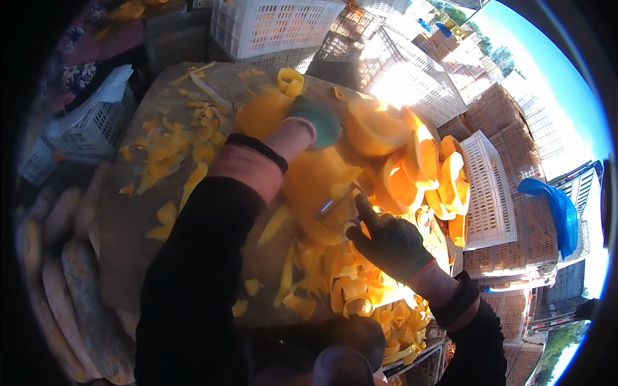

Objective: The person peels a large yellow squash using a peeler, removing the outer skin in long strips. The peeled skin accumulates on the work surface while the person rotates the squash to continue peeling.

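Note:
My left hand [316, 120], in a green knit glove, presses on the upper part of an orange, peeled squash [309, 188] lying on the work board. In my right hand [393, 241], also gloved, is a peeler [333, 205] with a metal blade, held at the squash's lower end; the blade is partly blurred. Peel strips [352, 284] are heaped below and beside the squash. Curved hollow pieces of orange squash [410, 169] lie close to the right, and small peel scraps [166, 149] are scattered on the left of the board.
Unpeeled long squashes [89, 299] lie at the lower left. White plastic crates stand behind the board [275, 29] and at its right [490, 193]. A ring of squash [290, 83] sits near the far edge. Another person's floral clothing [79, 72] shows at the upper left.

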`<action>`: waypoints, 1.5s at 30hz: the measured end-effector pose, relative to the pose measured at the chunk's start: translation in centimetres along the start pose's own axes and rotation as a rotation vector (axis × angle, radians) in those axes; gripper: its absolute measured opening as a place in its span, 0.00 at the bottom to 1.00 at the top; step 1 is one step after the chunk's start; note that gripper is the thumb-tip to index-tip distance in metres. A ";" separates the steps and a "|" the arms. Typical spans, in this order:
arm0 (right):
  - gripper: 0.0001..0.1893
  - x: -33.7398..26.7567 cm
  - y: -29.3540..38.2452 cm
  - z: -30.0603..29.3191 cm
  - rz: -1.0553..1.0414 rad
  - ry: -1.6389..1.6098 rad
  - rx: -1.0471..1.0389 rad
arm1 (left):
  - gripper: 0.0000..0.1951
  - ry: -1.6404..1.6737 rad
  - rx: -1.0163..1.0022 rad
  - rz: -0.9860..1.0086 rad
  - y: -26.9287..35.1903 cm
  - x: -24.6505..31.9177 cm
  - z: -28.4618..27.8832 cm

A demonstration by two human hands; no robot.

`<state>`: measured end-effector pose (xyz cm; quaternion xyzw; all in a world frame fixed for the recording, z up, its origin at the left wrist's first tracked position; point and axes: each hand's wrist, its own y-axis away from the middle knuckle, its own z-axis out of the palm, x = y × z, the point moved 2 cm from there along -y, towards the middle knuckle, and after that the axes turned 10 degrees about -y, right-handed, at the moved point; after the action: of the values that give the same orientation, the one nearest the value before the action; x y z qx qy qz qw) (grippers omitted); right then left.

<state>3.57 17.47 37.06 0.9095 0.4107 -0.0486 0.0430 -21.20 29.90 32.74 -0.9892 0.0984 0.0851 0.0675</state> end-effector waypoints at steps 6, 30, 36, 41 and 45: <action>0.35 2.0 9.4 -2.2 0.110 -0.055 -0.060 | 0.19 0.046 0.005 -0.077 -0.8 0.2 -0.2; 0.21 1.8 5.2 2.8 0.141 -0.296 0.173 | 0.23 0.035 0.360 -0.044 3.9 0.6 -0.8; 0.21 3.4 8.9 5.4 0.337 -0.381 -0.017 | 0.29 0.063 0.266 0.001 4.6 0.0 1.3; 0.35 3.5 13.7 4.8 0.404 -0.301 0.196 | 0.23 -0.012 0.172 -0.006 2.5 0.5 1.2; 0.33 3.0 7.4 0.7 0.118 -0.287 0.216 | 0.24 -0.013 0.090 -0.013 1.5 0.8 0.9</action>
<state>11.10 14.76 36.31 0.9150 0.3389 -0.2189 0.0058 -20.91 28.48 31.52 -0.9852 0.0951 0.0867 0.1132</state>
